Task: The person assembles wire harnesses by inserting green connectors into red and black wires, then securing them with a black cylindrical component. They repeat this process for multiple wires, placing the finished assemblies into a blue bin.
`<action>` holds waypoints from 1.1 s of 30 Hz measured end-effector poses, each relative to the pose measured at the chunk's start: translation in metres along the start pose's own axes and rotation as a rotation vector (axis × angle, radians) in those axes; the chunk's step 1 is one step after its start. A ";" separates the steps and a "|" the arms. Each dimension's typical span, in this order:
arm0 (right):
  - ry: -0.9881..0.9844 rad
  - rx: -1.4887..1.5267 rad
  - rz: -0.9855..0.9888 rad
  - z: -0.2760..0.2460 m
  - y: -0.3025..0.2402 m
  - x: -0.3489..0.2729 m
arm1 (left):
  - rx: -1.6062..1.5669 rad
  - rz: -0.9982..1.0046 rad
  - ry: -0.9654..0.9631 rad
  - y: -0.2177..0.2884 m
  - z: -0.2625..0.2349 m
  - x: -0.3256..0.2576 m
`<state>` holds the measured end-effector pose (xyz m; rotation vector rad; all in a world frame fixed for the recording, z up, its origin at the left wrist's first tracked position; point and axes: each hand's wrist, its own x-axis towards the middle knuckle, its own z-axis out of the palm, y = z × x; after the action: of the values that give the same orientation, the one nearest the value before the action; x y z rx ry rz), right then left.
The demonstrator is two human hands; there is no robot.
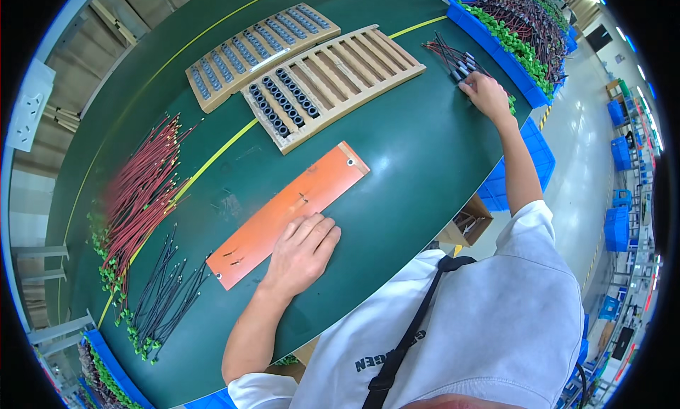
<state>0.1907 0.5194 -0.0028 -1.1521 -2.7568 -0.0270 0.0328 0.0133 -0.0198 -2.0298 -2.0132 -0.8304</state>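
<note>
My left hand point(303, 253) rests at the near edge of a long orange board point(283, 214), fingers curled under and close together. Whatever lies beneath those fingers, if anything, is hidden. At the far right my right hand point(489, 97) reaches out, its fingertips pinched at one of several small grey cylinders with wires point(465, 65). The hand covers part of this group; red and black leads spread from its far side, and a green connector point(512, 105) shows beside the wrist. The board lies flat on the green table, with a screw-like fixing near each end.
A slotted wooden rack point(354, 83) holds black ring-ended cylinders in its left rows. Behind it, another rack point(273, 44) carries grey pieces. Red wires point(145, 189) and black wires point(166, 295) with green ends lie left. A blue bin point(496, 51) of wires stands far right.
</note>
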 end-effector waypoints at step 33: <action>0.182 -0.124 -0.107 0.046 0.056 0.056 | -0.065 -0.039 0.009 0.000 0.000 0.005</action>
<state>0.1857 0.6019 -0.0420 -0.9748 -2.6817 -0.3034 0.0323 0.0171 -0.0171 -2.0228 -2.0532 -0.9224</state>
